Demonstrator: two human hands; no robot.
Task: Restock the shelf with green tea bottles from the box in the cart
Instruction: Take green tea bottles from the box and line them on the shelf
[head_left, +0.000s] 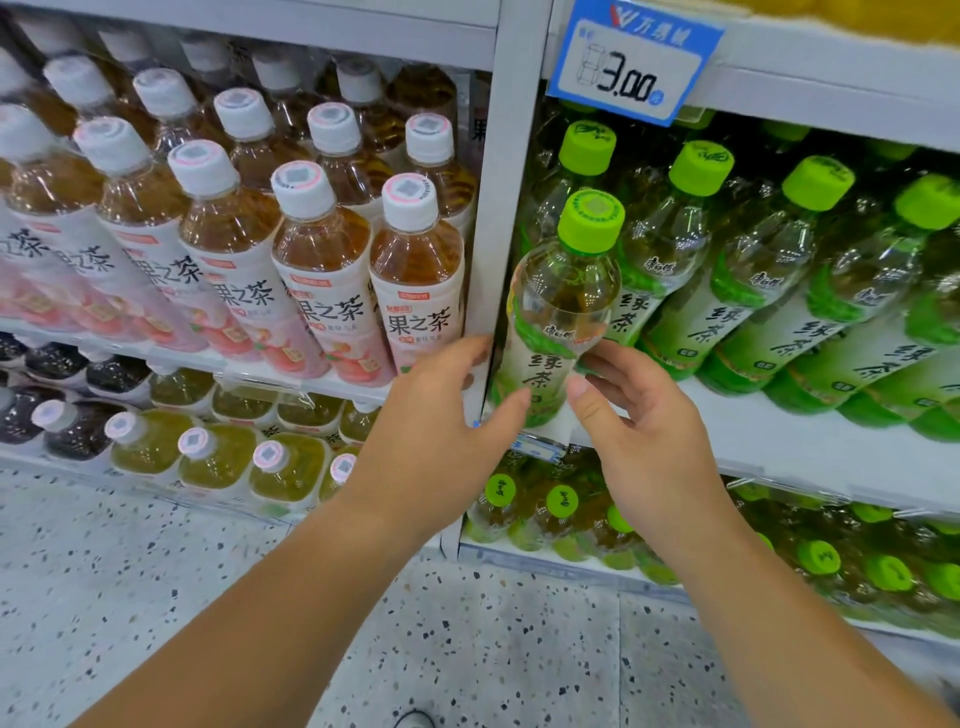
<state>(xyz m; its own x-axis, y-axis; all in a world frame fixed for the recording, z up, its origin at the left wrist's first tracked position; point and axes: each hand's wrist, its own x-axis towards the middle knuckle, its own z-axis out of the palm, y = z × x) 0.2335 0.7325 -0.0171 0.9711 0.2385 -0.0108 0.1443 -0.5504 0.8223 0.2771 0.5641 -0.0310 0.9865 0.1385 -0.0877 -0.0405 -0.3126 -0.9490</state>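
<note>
A green tea bottle (558, 312) with a lime cap stands upright at the front left corner of the white shelf (789, 441), beside the grey upright post (501, 218). My left hand (441, 431) touches its lower left side with thumb and fingertips. My right hand (639, 421) touches its lower right side, fingers spread. Both hands lie lightly against the label rather than wrapped around it. More green tea bottles (737, 280) fill the rows to the right. The box and cart are out of view.
Peach tea bottles with white caps (332, 260) crowd the left bay. A blue price tag reading 3.00 (631, 62) hangs above. Lower shelves hold yellow-green drinks (218, 457) and green-capped bottles (561, 509). Speckled floor (467, 649) lies below.
</note>
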